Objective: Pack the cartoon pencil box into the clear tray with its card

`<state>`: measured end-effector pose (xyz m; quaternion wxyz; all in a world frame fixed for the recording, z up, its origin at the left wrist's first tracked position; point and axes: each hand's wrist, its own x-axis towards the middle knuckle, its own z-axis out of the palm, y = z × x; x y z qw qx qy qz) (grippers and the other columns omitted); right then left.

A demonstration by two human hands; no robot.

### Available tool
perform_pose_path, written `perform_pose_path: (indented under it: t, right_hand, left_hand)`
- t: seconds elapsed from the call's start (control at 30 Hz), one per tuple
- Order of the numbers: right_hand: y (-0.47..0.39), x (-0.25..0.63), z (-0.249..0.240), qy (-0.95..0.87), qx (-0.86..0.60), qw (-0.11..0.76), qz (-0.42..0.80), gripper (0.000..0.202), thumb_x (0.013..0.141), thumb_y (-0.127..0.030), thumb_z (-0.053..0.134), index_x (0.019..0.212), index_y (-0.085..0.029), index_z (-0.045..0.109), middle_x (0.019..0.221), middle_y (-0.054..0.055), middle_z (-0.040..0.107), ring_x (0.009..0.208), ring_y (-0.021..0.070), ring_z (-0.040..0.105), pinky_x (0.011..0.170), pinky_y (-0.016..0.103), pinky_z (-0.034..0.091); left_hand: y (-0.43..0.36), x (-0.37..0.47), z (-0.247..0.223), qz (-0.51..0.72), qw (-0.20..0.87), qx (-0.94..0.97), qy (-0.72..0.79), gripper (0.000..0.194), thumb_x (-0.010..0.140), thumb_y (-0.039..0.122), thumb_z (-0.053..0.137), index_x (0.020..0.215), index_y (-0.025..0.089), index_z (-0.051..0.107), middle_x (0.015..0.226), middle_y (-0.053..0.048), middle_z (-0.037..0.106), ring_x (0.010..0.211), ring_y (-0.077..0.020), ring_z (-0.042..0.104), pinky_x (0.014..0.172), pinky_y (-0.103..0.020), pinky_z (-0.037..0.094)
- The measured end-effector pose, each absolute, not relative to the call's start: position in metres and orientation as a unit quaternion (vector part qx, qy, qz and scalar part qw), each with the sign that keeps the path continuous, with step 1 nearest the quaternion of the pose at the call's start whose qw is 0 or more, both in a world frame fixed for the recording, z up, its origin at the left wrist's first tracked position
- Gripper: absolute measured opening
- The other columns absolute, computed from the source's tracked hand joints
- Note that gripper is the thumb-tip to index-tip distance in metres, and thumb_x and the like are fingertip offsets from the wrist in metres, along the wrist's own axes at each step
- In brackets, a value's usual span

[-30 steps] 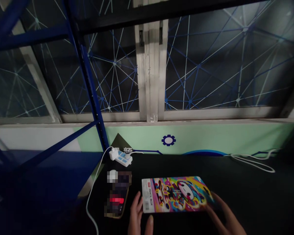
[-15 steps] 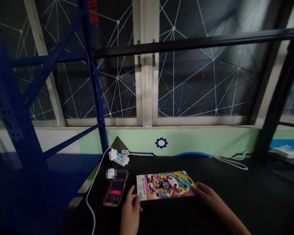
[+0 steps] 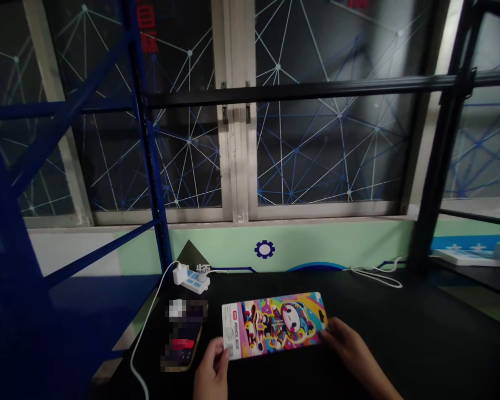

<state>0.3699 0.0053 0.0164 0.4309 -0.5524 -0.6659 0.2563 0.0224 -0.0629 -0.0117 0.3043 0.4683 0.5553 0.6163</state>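
A flat, colourful pencil box [image 3: 277, 325], printed with a cartoon figure and the words "PENCIL BOX", is tilted up a little towards me over the black table. My left hand [image 3: 213, 361] is closed on its lower left corner, thumb on the front. At the opposite end, my right hand [image 3: 345, 339] grips the lower right edge, with its fingers partly hidden. A phone [image 3: 187, 336], partly blurred out, lies left of the box, close to my left hand.
A white power strip [image 3: 194, 279] with a plug and white cable [image 3: 144, 333] lies behind the phone. Another white cable [image 3: 377, 276] rests along the back edge. Blue rack posts [image 3: 148, 139] stand left, a black post [image 3: 435, 183] right. White boxes [image 3: 469, 256] sit far right.
My left hand has closed on the box's left corner; its fingers were apart beside it before. The box looks tilted up slightly more. The camera view has shifted.
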Motion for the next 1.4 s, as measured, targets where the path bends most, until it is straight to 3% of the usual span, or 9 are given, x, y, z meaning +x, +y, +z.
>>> perform_pose_path:
  t: [0.27,0.37,0.5,0.7,0.83,0.93,1.07,1.2,1.4]
  right_hand:
    - [-0.003,0.37,0.018,-0.667,-0.561,0.428,0.24,0.044,0.077,-0.068,0.061,0.072,-0.024,0.062,0.069,0.001,0.064,0.069,0.0209,0.06,0.064,0.029,0.05]
    - [-0.004,0.371,0.016,-0.669,-0.557,0.424,0.248,0.052,0.079,-0.065,0.061,0.103,-0.021,0.072,0.083,0.005,0.072,0.079,0.0245,0.067,0.074,0.032,0.055]
    - [-0.005,0.373,0.015,-0.669,-0.56,0.415,0.258,0.073,0.082,-0.063,0.059,0.135,-0.013,0.063,0.087,0.007,0.076,0.083,0.027,0.071,0.079,0.035,0.058]
    - [-0.005,0.372,0.018,-0.671,-0.559,0.413,0.26,0.062,0.082,-0.067,0.06,0.119,-0.02,0.074,0.122,0.011,0.076,0.112,0.0328,0.071,0.101,0.04,0.054]
    - [-0.006,0.369,0.016,-0.674,-0.561,0.41,0.251,0.06,0.084,-0.067,0.058,0.118,-0.021,0.075,0.121,0.011,0.077,0.111,0.0328,0.071,0.099,0.04,0.055]
    - [-0.011,0.367,0.014,-0.681,-0.563,0.402,0.242,0.057,0.087,-0.066,0.057,0.119,-0.022,0.074,0.122,0.011,0.076,0.112,0.0323,0.071,0.099,0.039,0.055]
    - [-0.023,0.367,0.002,-0.708,-0.575,0.367,0.183,0.057,0.091,-0.065,0.053,0.126,-0.024,0.071,0.13,0.011,0.072,0.12,0.031,0.068,0.104,0.038,0.052]
    - [-0.031,0.37,-0.017,-0.697,-0.619,0.344,0.107,0.069,0.09,-0.07,0.048,0.137,-0.023,0.066,0.133,0.016,0.069,0.127,0.0359,0.063,0.107,0.047,0.05]
    - [-0.031,0.373,-0.028,-0.697,-0.624,0.343,0.082,0.071,0.095,-0.067,0.044,0.151,-0.024,0.051,0.127,0.014,0.069,0.117,0.032,0.067,0.102,0.046,0.053]
  left_hand:
    - [-0.063,0.024,-0.017,0.612,0.281,0.482,0.561,0.062,0.076,0.084,0.057,0.087,0.024,0.069,0.085,-0.006,0.079,0.079,-0.0249,0.074,0.075,-0.031,0.058]
    - [-0.062,0.024,-0.022,0.611,0.282,0.476,0.566,0.064,0.077,0.084,0.055,0.091,0.024,0.069,0.087,-0.007,0.079,0.08,-0.0246,0.075,0.076,-0.03,0.059]
    - [-0.061,0.026,-0.025,0.626,0.299,0.451,0.561,0.064,0.077,0.081,0.057,0.098,0.021,0.07,0.096,-0.01,0.08,0.091,-0.0261,0.076,0.082,-0.031,0.06]
    - [-0.064,0.03,-0.019,0.613,0.305,0.426,0.591,0.063,0.081,0.073,0.054,0.11,0.02,0.072,0.101,-0.008,0.081,0.096,-0.0271,0.078,0.083,-0.03,0.062]
    - [-0.064,0.032,-0.021,0.606,0.29,0.426,0.606,0.067,0.084,0.063,0.054,0.128,0.015,0.066,0.102,-0.009,0.081,0.098,-0.0261,0.078,0.086,-0.03,0.06]
    - [-0.061,0.032,-0.027,0.614,0.269,0.443,0.595,0.059,0.086,0.059,0.053,0.125,0.017,0.068,0.116,-0.011,0.077,0.104,-0.0248,0.075,0.091,-0.029,0.059]
    - [-0.056,0.032,-0.039,0.589,0.183,0.508,0.601,0.052,0.088,0.05,0.052,0.125,0.018,0.069,0.111,-0.012,0.072,0.1,-0.0245,0.073,0.084,-0.033,0.061]
    - [-0.054,0.036,-0.048,0.564,0.099,0.544,0.614,0.052,0.092,0.044,0.047,0.129,0.013,0.067,0.124,-0.018,0.064,0.117,-0.0306,0.065,0.098,-0.044,0.056]
    - [-0.056,0.04,-0.05,0.567,0.099,0.536,0.618,0.044,0.095,0.039,0.046,0.131,0.019,0.064,0.145,-0.015,0.055,0.132,-0.0304,0.058,0.102,-0.043,0.055]
